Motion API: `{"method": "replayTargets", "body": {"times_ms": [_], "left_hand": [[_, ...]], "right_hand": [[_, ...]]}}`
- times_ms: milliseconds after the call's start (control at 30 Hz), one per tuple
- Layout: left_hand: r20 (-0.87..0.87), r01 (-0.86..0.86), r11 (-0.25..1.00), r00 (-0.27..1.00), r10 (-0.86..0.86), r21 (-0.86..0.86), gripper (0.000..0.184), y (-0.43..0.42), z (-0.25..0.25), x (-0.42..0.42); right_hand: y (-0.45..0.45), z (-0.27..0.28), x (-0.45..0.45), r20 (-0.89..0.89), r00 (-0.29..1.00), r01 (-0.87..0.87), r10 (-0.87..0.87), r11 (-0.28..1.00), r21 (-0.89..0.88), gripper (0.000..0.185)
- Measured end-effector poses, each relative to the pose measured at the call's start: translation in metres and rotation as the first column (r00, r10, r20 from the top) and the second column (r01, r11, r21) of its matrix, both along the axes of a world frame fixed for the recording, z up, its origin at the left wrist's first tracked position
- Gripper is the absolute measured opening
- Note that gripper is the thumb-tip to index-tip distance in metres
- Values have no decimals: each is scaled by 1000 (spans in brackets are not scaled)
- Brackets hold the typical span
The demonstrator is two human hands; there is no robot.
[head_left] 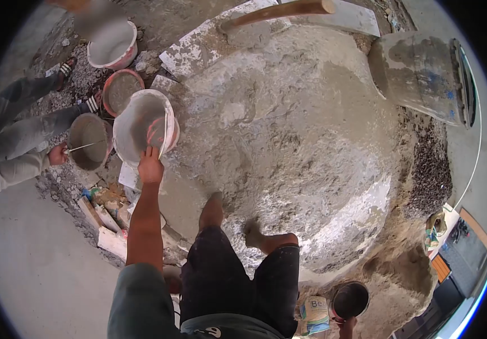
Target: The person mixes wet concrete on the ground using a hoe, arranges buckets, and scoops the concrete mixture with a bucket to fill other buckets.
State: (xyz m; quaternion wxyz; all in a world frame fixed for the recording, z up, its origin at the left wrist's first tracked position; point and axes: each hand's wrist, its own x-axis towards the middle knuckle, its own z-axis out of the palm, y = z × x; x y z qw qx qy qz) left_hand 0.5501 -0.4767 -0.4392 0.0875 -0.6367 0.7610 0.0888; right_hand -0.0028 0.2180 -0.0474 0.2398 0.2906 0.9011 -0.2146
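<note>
My left hand (151, 166) grips the near rim of a whitish plastic bucket (167, 100), which tilts at the left edge of a wide bed of wet grey mortar (288, 130). The bucket's inside is coated with grey mix, with a reddish patch showing. At the bottom right, my right hand (345, 326), only partly in view, is closed at the edge of a round black bucket (351, 299). Its inside is dark, and I cannot make out its contents. My bare feet stand in the mortar.
At left, a co-worker's hand (58, 154) holds the wire handle of a grey bucket (89, 141). Behind are a red-rimmed bucket (123, 90) and another pale bucket (113, 48). A wooden handle (280, 12) lies across the top. A large drum (424, 76) lies at right, above gravel (431, 169).
</note>
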Motion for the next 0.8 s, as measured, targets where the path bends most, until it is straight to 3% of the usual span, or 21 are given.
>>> {"method": "replayTargets", "body": {"times_ms": [33,67,133,267,300,467,533,567,600,633,667,700,733,767,800], "left_hand": [[-36,17,999,999,-16,33,28,6,-8,-4],[-79,44,997,996,-39,70,29,20,-11,-7],[-23,65,991,998,-63,118,34,47,-19,-8],[1,69,969,997,-72,237,42,80,-23,10],[31,83,965,995,-94,248,45,76,-31,16],[208,137,953,958,-197,272,66,60,-6,9],[310,63,961,939,-149,271,90,65,13,-19],[362,60,968,920,-148,244,97,71,15,-33],[348,78,974,925,-151,215,92,83,16,-48],[337,92,980,929,-149,179,88,91,16,-71],[-37,299,949,954,-296,101,82,106,38,-118],[-309,415,898,881,-358,145,76,128,51,-162],[-453,592,785,759,-467,181,73,156,58,-202],[-585,747,637,607,-538,189,70,187,66,-242],[-642,805,540,553,-531,247,63,217,84,-299]], "right_hand": [[-19,-24,-19,-83,997,7,-7,1000,5,39],[-78,-30,-26,23,997,-72,71,997,18,38],[-136,-77,-46,-78,991,-113,108,991,-65,32],[-237,-156,-48,-100,986,-163,137,930,-329,26],[-254,-172,-39,-81,990,-139,118,934,-329,26],[-305,-238,18,148,966,-129,214,888,-442,23],[-301,-265,40,189,965,-63,180,863,-501,25],[-289,-277,45,238,924,-193,298,904,-382,27],[-275,-298,55,332,913,-69,238,891,-449,28],[-267,-318,65,322,913,-114,251,914,-390,29],[-248,-352,80,296,921,-75,253,861,-503,26],[-238,-379,95,237,930,-144,279,873,-466,27],[-235,-400,102,178,932,-216,316,878,-428,28],[-240,-412,106,237,898,-301,370,911,-282,31],[-243,-420,108,309,862,-379,401,916,-133,34]]}}
